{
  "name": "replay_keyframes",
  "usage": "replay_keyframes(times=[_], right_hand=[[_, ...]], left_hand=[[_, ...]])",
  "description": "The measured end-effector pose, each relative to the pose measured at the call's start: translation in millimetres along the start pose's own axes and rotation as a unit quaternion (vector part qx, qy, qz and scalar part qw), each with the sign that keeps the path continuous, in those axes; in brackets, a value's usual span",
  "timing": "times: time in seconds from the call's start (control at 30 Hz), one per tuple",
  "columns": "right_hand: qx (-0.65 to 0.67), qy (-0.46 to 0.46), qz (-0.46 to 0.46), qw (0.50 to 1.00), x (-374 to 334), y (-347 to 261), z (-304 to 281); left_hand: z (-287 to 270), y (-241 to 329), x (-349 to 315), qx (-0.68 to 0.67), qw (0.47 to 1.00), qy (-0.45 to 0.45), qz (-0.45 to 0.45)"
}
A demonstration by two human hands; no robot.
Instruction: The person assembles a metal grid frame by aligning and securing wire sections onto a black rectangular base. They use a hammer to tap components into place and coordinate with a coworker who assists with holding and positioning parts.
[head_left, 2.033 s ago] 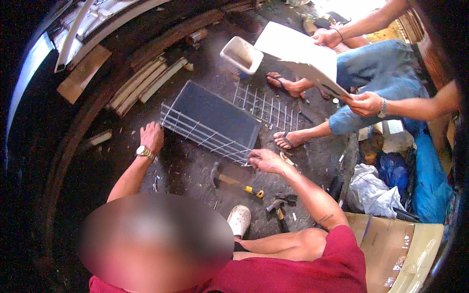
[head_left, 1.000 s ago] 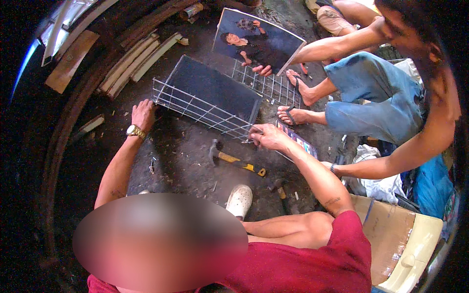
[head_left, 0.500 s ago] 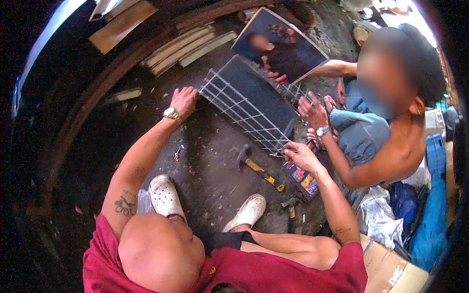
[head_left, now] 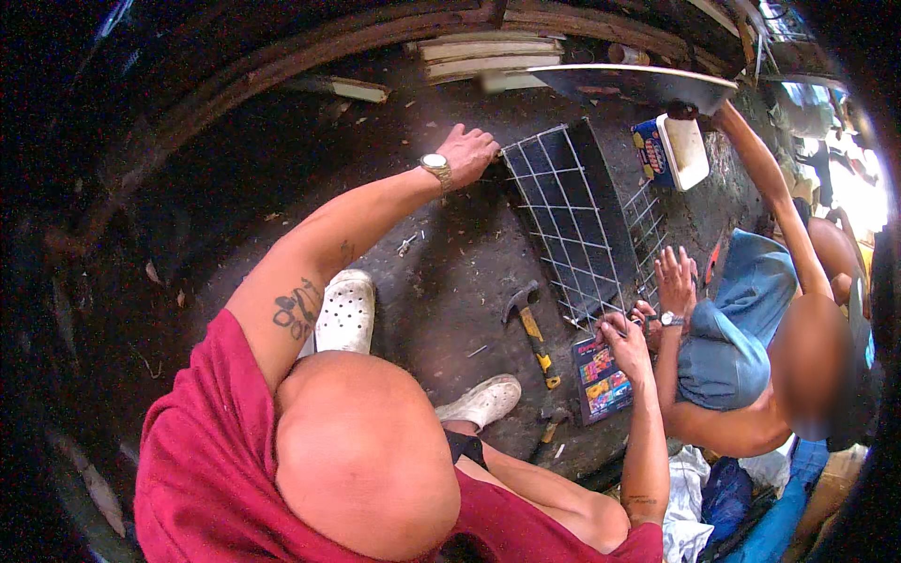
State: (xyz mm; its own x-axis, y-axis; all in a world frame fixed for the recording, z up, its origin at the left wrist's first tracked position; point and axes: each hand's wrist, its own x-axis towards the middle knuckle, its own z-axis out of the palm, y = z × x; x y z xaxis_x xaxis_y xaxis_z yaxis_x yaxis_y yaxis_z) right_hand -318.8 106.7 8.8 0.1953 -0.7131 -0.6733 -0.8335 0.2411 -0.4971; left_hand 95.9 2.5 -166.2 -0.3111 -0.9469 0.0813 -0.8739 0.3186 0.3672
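Observation:
A wire grid frame [head_left: 584, 223] with a dark panel [head_left: 601, 174] behind it stands on the ground in front of me. My left hand [head_left: 466, 156] is closed on its far left corner. At its near end, my right hand [head_left: 627, 343] has bent fingers round the lower corner wires. Close beside my right hand, a co-worker's hand [head_left: 674, 280] is spread at the grid's right side. The co-worker's other arm holds up a flat board [head_left: 638, 83] beyond the frame, seen nearly edge-on. Below my right hand lies a dark box with colourful pictures [head_left: 603, 380].
A hammer with a yellow and black handle [head_left: 533, 338] lies left of the box, with a second tool [head_left: 554, 424] nearer me. A tub with a white rim [head_left: 690, 152] stands beyond the frame. Wooden planks [head_left: 488, 58] lie at the back. Bags [head_left: 727, 493] are heaped at lower right.
The co-worker has lifted the board up and away from the frame, and the tub now shows. My view has shifted. Both my hands stay at the grid's corners.

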Motion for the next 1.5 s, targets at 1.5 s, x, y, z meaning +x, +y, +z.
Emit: replay_keyframes(times=[1.5], right_hand=[[-0.001, 0.003, 0.012, 1.0, 4, 6, 2]], left_hand=[[-32, 25, 15, -0.274, 0.949, -0.03, -0.15]])
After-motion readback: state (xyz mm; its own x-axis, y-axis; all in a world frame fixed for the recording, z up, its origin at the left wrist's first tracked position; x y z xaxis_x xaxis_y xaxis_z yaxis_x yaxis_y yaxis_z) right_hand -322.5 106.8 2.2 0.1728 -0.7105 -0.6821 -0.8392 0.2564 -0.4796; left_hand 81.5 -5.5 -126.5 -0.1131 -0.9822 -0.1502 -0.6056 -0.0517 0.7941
